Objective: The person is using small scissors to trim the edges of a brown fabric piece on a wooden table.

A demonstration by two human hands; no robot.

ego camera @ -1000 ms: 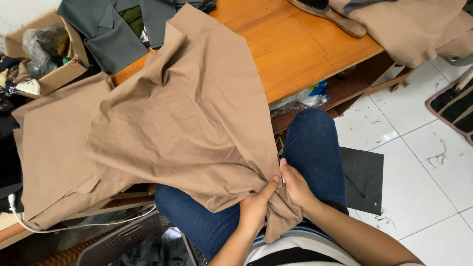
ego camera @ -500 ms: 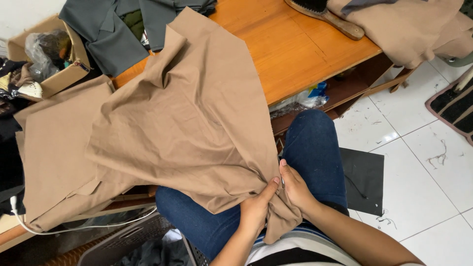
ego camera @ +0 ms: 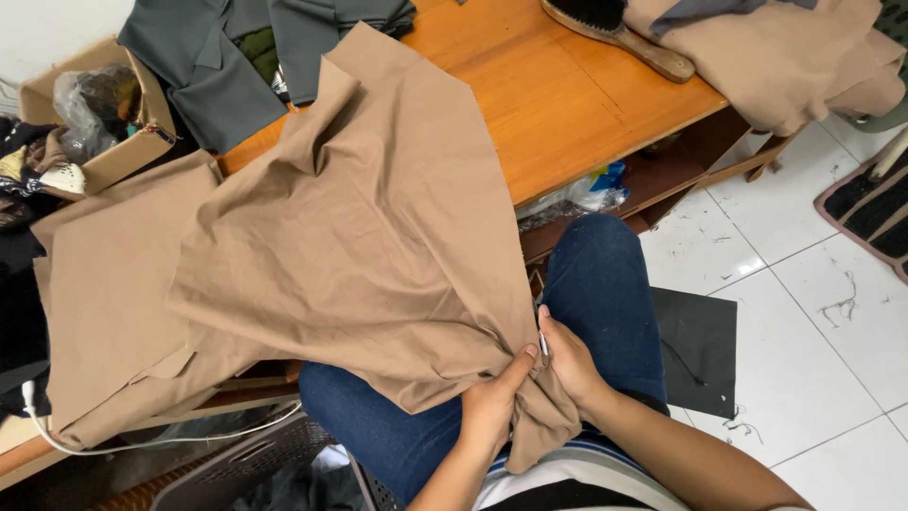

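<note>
A large tan cloth garment (ego camera: 369, 237) drapes from the orange wooden table (ego camera: 558, 104) down onto my lap. My left hand (ego camera: 494, 402) pinches a bunched corner of the tan cloth near my knee, thumb up. Pressed against the same corner from the right, my right hand (ego camera: 569, 358) holds a small thin white tool at the cloth's edge. Both hands touch each other over my blue jeans (ego camera: 605, 293).
Grey-green garments (ego camera: 236, 57) lie at the table's far left beside a cardboard box (ego camera: 113, 142) of scraps. A wooden brush (ego camera: 624, 33) and more tan cloth (ego camera: 785, 57) sit at the far right. A black mat (ego camera: 700, 350) lies on the white tiled floor.
</note>
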